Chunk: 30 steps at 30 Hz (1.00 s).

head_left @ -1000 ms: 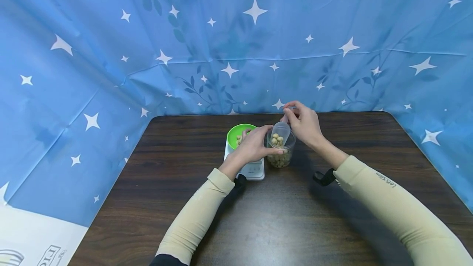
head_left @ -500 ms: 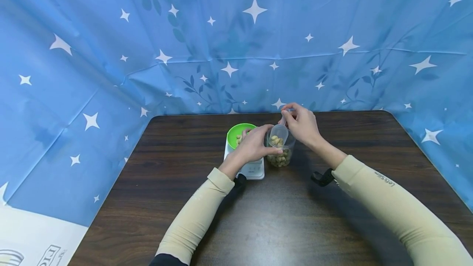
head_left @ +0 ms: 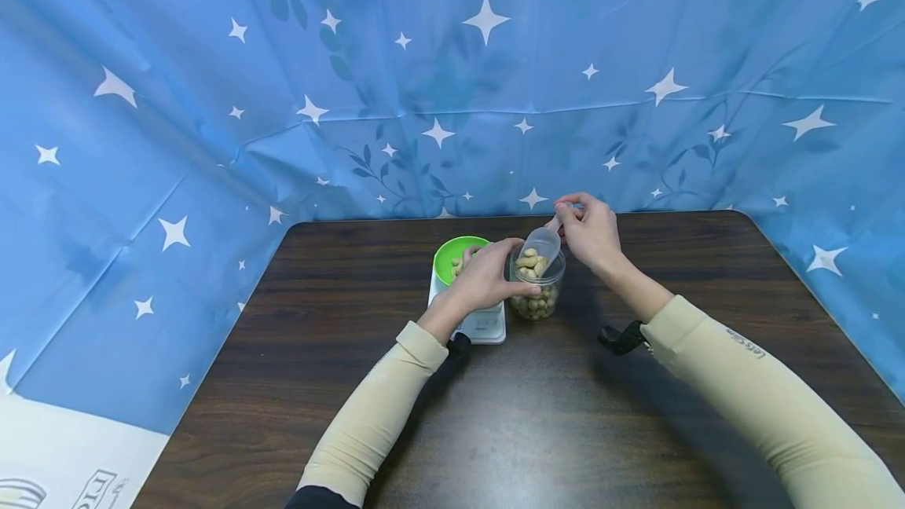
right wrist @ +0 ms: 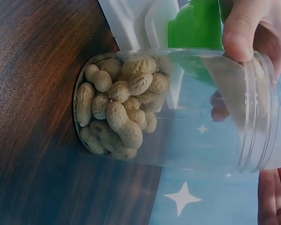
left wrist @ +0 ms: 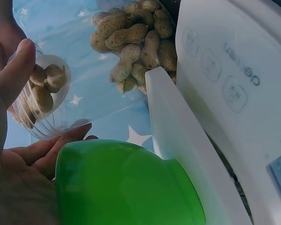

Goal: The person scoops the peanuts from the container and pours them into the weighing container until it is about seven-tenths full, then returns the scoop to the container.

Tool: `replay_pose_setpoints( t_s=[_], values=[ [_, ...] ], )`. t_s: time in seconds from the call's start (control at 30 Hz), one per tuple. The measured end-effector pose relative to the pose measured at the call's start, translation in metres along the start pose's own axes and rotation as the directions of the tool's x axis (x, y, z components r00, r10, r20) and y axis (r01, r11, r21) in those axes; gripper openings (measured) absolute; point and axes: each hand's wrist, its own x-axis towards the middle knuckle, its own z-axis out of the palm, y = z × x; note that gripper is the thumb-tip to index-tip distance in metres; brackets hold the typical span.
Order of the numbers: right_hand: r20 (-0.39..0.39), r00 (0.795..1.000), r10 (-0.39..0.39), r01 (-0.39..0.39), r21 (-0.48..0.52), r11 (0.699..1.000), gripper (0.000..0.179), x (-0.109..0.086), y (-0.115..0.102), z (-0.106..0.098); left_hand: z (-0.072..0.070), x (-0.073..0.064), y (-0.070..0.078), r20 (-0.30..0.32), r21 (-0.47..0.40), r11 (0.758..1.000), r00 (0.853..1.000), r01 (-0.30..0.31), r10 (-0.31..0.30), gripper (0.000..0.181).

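Observation:
A clear plastic jar (head_left: 536,306) with a threaded neck stands on the table, its lower part filled with unshelled peanuts (right wrist: 124,122). My left hand (head_left: 486,277) grips it around the neck, thumb on the near side and fingers behind. Pinched by its handle in my right hand (head_left: 592,236), a translucent scoop (head_left: 544,239) tilts down into the jar's mouth. Several peanuts lie in the scoop, also seen through the plastic in the left wrist view. Right beside my left hand sits a green bowl (head_left: 445,264) with some peanuts, partly hidden by that hand.
Under the green bowl is a white kitchen scale (head_left: 485,330) with buttons on its front. The dark wooden table (head_left: 339,383) ends at a blue curtain (head_left: 396,61) with white stars. A white printed sheet or box (head_left: 78,446) lies at the lower left.
My right hand dips slightly left, then shifts right and up with the scoop, which now lies more tilted and shows peanuts heaped in it. My left hand stays on the jar.

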Motion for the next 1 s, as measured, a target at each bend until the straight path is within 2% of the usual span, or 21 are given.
replay_pose_setpoints(
  t_s=[0.13,0.37,0.73,1.0],
  values=[
    [-0.006,1.0,0.017,-0.016,0.057,0.998,0.033,0.001,0.0,-0.002,0.0,-0.001,0.0,0.008,0.005,1.0,1.0,0.01,-0.01,0.084],
    [-0.02,0.997,0.07,-0.067,0.103,0.992,0.035,0.004,-0.001,-0.007,0.0,-0.001,0.001,0.006,0.024,1.0,1.0,0.02,-0.02,0.086],
    [-0.031,0.986,0.167,-0.154,0.241,0.958,0.038,0.009,0.003,-0.015,0.001,-0.002,0.001,-0.003,0.021,1.0,1.0,0.02,-0.02,0.086],
    [-0.022,0.976,0.219,-0.202,0.297,0.933,0.039,0.009,0.006,-0.019,0.0,-0.002,0.002,0.003,0.02,1.0,1.0,0.019,-0.019,0.086]
  ],
)
